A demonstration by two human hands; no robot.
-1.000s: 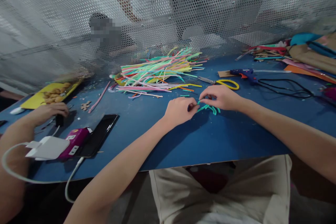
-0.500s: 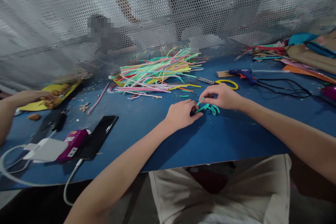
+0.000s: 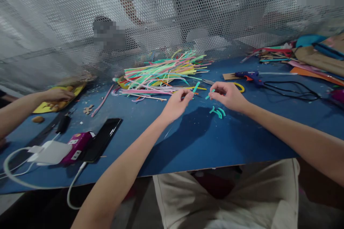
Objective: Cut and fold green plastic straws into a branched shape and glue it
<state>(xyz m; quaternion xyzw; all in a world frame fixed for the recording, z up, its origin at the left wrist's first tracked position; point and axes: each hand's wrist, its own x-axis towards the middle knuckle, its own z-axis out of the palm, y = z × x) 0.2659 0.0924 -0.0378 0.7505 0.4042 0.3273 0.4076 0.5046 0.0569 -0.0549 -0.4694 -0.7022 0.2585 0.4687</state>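
Observation:
My left hand is raised over the blue table, thumb and forefinger pinched on a short teal pipe cleaner piece that points up. Across a small gap, my right hand pinches another short teal piece in its fingertips. Below the right hand lie several cut teal pipe cleaner pieces, some of them curved. A large heap of long pipe cleaners in pink, green, yellow and white spreads beyond my left hand. Yellow-handled scissors lie partly hidden behind my right hand.
A glue gun with a black cord sits at the right, near stacked paper and card. On the left are a phone, a purple power block and a white charger. Another person's hand reaches onto a yellow tray.
My hands have lifted off the table and moved apart, each now with its own teal piece. The other person's hand has shifted right over the yellow tray.

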